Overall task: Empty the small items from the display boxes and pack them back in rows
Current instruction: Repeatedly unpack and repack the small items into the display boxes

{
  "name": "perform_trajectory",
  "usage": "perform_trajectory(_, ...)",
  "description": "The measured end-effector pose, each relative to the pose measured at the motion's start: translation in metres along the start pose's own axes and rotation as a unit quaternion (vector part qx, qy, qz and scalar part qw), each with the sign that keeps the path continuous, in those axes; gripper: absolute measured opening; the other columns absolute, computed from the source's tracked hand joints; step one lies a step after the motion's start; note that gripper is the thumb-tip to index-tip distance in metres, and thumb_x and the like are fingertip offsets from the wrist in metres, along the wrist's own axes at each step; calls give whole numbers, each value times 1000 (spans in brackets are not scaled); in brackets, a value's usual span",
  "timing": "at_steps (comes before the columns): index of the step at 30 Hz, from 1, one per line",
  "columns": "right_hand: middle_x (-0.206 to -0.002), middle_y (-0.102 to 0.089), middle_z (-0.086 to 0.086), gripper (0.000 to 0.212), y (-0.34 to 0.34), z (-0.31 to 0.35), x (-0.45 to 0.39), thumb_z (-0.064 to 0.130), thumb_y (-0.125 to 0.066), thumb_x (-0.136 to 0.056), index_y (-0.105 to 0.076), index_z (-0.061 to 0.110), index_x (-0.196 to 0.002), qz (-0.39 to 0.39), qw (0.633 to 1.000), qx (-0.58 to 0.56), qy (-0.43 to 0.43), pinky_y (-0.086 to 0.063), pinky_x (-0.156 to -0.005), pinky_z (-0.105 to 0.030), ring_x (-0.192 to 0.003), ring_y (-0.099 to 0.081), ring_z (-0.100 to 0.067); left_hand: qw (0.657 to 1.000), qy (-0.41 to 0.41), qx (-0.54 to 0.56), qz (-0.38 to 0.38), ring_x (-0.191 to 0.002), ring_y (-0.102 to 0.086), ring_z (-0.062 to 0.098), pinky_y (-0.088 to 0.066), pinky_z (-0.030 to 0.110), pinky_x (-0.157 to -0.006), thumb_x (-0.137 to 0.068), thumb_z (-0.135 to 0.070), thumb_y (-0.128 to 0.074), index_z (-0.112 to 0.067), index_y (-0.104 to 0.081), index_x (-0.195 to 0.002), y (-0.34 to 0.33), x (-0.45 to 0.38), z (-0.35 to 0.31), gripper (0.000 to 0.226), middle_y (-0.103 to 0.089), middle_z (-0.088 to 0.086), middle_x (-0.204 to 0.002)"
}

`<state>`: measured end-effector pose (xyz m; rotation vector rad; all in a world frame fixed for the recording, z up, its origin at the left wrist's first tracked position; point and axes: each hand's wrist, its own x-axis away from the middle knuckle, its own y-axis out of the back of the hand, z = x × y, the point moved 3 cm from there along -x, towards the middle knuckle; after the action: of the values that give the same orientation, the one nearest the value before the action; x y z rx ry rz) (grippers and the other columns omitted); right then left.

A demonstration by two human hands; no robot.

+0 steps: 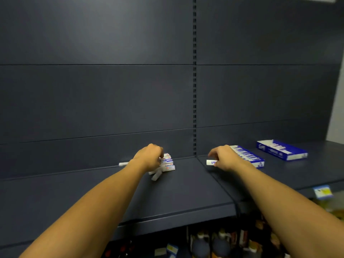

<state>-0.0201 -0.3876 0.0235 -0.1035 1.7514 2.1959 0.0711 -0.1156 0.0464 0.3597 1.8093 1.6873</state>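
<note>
Reaching over a smooth, matte dark grey metal shelf (186,187), I have both bare arms stretched toward its back edge. My left hand (149,158) has its fingers curled down onto a small stack of slim white tubes (167,162) with blue and red print; the tubes lie flat, their long axes running left to right, and a few loose white ones (156,175) spill out below my hand, tilted toward me. One more white stick (123,164) lies alone at the back edge, just left of my wrist, also lengthwise left to right. My right hand (225,158) pinches a single white tube (211,162) between thumb and fingers, held roughly level with its free end pointing left. Just beyond that hand sits a shallow blue-and-white cardboard display box (249,156), a row of tubes inside, its long side running away to the right. A second box of the same kind (282,149) lies farther right, apart from the first. Behind rises a dark panelled back wall with a slotted upright (194,90). Bottles (219,244) stand blurred on the level below.
</note>
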Motion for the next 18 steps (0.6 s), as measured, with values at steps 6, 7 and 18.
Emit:
perform_trajectory(6,-95,-71,-2,10,17,-64,44,16,-69,-86,-77,19,-90,-5,995,22,-93,-57,-83,-35,-86,-66,-18,997,-73,10,5,-98,-62,30,-54,42,-84,-87,-9,-59,-16,-68,-106,-7,-17,-78,22,-61,7,-114)
perform_trajectory(7,-96,-70,-2,9,22,-74,51,16,-69,-85,-76,20,-90,-9,994,22,-106,-57,-83,-36,-86,-66,-19,996,-88,10,5,-99,-62,30,-54,42,-85,-88,-10,-59,-17,-68,-106,-8,-19,-92,22,-61,6,-115)
perform_trajectory(18,-98,-69,-4,8,69,-182,115,15,-68,-88,-74,18,-93,-6,986,38,-165,-57,-84,-35,-89,-64,-19,986,-165,7,12,-96,-62,29,-55,41,-81,-90,-15,-61,-14,-68,-106,-15,-28,-229,18,-61,8,-114)
